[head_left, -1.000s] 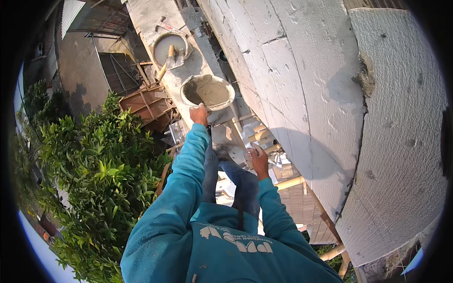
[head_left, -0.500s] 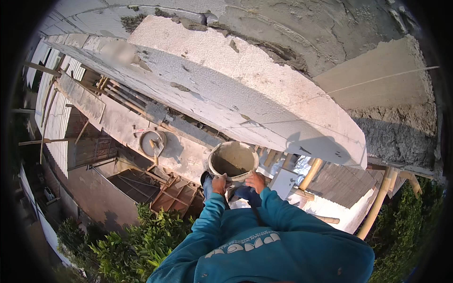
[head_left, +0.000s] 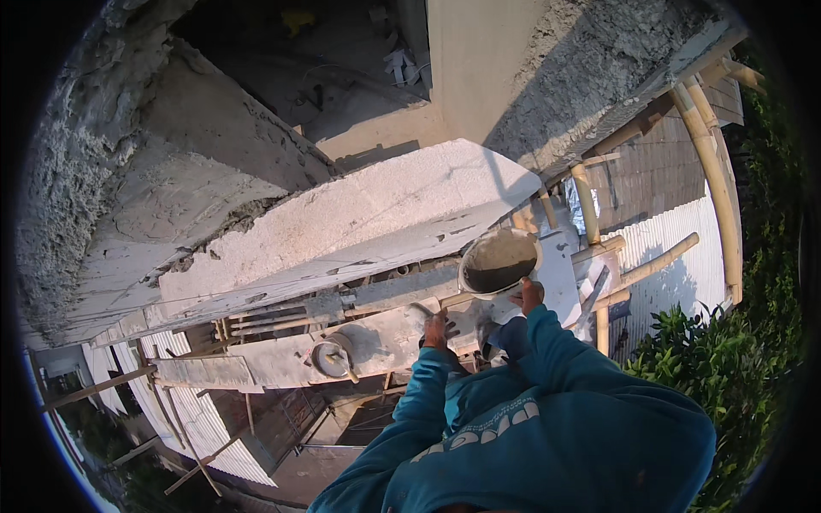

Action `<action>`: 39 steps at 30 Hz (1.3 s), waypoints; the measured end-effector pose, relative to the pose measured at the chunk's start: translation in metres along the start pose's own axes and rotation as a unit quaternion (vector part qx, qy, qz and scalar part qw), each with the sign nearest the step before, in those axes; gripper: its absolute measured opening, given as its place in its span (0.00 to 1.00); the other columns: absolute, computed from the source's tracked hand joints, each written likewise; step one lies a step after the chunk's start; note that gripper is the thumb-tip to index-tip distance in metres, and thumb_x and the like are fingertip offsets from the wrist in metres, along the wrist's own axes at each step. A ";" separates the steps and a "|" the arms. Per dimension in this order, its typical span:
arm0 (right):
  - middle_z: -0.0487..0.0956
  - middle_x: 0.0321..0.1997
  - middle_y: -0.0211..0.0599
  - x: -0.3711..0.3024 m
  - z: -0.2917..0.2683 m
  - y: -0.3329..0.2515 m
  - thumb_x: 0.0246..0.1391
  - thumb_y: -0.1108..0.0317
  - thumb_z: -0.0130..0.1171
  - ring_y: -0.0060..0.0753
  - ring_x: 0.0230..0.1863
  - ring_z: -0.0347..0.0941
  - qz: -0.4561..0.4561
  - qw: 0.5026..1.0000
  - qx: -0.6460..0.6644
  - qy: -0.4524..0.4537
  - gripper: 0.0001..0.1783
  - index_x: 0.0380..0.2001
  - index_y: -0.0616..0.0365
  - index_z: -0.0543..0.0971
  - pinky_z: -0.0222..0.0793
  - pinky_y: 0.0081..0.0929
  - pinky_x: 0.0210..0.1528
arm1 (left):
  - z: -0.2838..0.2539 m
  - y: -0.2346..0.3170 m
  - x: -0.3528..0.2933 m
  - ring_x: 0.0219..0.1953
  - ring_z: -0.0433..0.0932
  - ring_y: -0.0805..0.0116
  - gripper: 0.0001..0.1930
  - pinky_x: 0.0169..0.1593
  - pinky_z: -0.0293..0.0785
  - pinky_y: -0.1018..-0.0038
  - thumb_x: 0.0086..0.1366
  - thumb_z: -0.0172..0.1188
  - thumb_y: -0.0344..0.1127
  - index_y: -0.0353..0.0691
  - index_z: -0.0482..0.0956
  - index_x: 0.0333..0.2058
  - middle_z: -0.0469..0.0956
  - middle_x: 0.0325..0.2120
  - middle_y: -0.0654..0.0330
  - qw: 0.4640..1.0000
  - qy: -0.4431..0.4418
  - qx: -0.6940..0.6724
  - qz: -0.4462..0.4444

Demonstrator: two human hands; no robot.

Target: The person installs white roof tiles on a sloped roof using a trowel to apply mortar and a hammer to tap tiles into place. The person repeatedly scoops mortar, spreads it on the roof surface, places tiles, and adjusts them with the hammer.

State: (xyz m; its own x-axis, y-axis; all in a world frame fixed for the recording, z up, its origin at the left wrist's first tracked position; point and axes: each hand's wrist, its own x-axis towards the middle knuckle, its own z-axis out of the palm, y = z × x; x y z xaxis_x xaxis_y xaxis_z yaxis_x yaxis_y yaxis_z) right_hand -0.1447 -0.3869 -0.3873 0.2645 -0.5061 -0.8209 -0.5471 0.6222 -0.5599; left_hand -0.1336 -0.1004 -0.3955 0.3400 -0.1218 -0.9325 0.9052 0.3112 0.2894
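Observation:
A round bucket with wet grey mortar in it is tilted out to my right, near the end of the white block wall. My right hand grips its near rim. My left hand is off the bucket, lower and to its left, above the plank walkway, with its fingers apart and nothing visible in them. Further left on the planks stands a second bucket with a wooden-handled tool lying across it.
The pale block wall runs across in front of me, with a rough cement ledge beyond. Bamboo poles and corrugated roofing are at the right. The narrow plank walkway stands high above a lower structure; leafy branches grow close by.
My view has turned to the right. The mortar bucket has moved right and tilted. My left hand has let go of its rim, while my right hand keeps hold.

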 end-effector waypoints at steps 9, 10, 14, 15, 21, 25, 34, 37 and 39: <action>0.75 0.47 0.48 0.063 -0.032 -0.037 0.48 0.58 0.72 0.43 0.38 0.78 -0.105 0.990 0.016 0.097 0.35 0.51 0.67 0.68 0.84 0.40 0.29 | -0.168 0.052 -0.111 0.51 0.77 0.51 0.21 0.47 0.80 0.56 0.67 0.55 0.44 0.39 0.70 0.55 0.70 0.53 0.52 0.976 0.084 0.113 0.169; 0.74 0.49 0.47 0.074 -0.030 -0.041 0.49 0.59 0.72 0.45 0.39 0.77 -0.096 0.991 0.002 0.089 0.35 0.55 0.63 0.66 0.84 0.45 0.32 | -0.189 0.050 -0.124 0.49 0.77 0.53 0.21 0.46 0.80 0.56 0.67 0.56 0.42 0.39 0.70 0.55 0.72 0.52 0.53 0.953 0.071 0.205 0.214; 0.77 0.49 0.48 0.085 -0.002 -0.060 0.50 0.61 0.69 0.50 0.41 0.78 -0.085 0.992 -0.043 0.079 0.32 0.55 0.61 0.69 0.82 0.47 0.39 | -0.203 0.043 -0.183 0.45 0.79 0.57 0.20 0.44 0.80 0.58 0.66 0.58 0.38 0.38 0.71 0.55 0.77 0.44 0.55 0.870 0.168 0.371 0.277; 0.78 0.49 0.49 0.100 0.000 -0.059 0.48 0.60 0.70 0.52 0.39 0.79 -0.134 0.978 -0.121 0.105 0.31 0.52 0.62 0.71 0.81 0.47 0.39 | -0.196 0.045 -0.198 0.45 0.79 0.58 0.20 0.43 0.79 0.58 0.66 0.58 0.38 0.38 0.71 0.55 0.78 0.42 0.55 0.876 0.187 0.363 0.258; 0.79 0.50 0.50 0.194 0.039 -0.050 0.49 0.60 0.64 0.50 0.50 0.78 -0.327 0.803 -0.487 0.102 0.23 0.46 0.63 0.76 0.74 0.42 0.51 | -0.163 0.014 -0.251 0.44 0.80 0.56 0.21 0.43 0.79 0.59 0.66 0.59 0.40 0.37 0.72 0.54 0.77 0.46 0.53 0.934 0.264 0.222 0.096; 0.79 0.48 0.48 0.192 0.083 -0.086 0.50 0.59 0.62 0.48 0.51 0.77 -0.340 0.727 -0.596 0.030 0.26 0.51 0.60 0.73 0.73 0.38 0.52 | -0.172 -0.032 -0.267 0.47 0.79 0.53 0.26 0.47 0.78 0.57 0.65 0.60 0.43 0.36 0.70 0.57 0.75 0.51 0.51 0.929 0.291 0.225 0.035; 0.77 0.51 0.45 0.105 0.226 -0.239 0.48 0.59 0.64 0.48 0.54 0.76 -0.441 0.692 -0.572 -0.002 0.24 0.48 0.54 0.74 0.75 0.41 0.54 | -0.153 -0.098 -0.282 0.41 0.80 0.64 0.23 0.39 0.79 0.66 0.65 0.61 0.46 0.38 0.74 0.53 0.79 0.41 0.58 0.920 0.347 0.171 0.055; 0.76 0.53 0.48 0.100 0.281 -0.281 0.47 0.56 0.66 0.50 0.56 0.74 -0.441 0.718 -0.538 -0.001 0.27 0.49 0.57 0.75 0.73 0.42 0.56 | -0.145 -0.104 -0.278 0.39 0.80 0.68 0.21 0.36 0.77 0.71 0.64 0.61 0.46 0.37 0.77 0.49 0.81 0.34 0.58 0.909 0.374 0.168 0.078; 0.76 0.53 0.50 0.080 0.320 -0.296 0.46 0.55 0.66 0.49 0.56 0.74 -0.415 0.753 -0.510 -0.004 0.29 0.49 0.58 0.75 0.72 0.42 0.58 | -0.133 -0.116 -0.285 0.39 0.80 0.66 0.21 0.37 0.77 0.70 0.63 0.61 0.46 0.37 0.78 0.47 0.82 0.33 0.57 0.898 0.399 0.167 0.077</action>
State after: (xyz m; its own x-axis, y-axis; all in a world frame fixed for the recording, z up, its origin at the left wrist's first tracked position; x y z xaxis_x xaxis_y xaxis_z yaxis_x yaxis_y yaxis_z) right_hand 0.2925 -0.4205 -0.3231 0.8547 -0.4612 -0.2382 -0.5145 -0.6917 -0.5068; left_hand -0.3698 0.0233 -0.1923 0.2973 0.6543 -0.6954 0.9346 -0.0504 0.3521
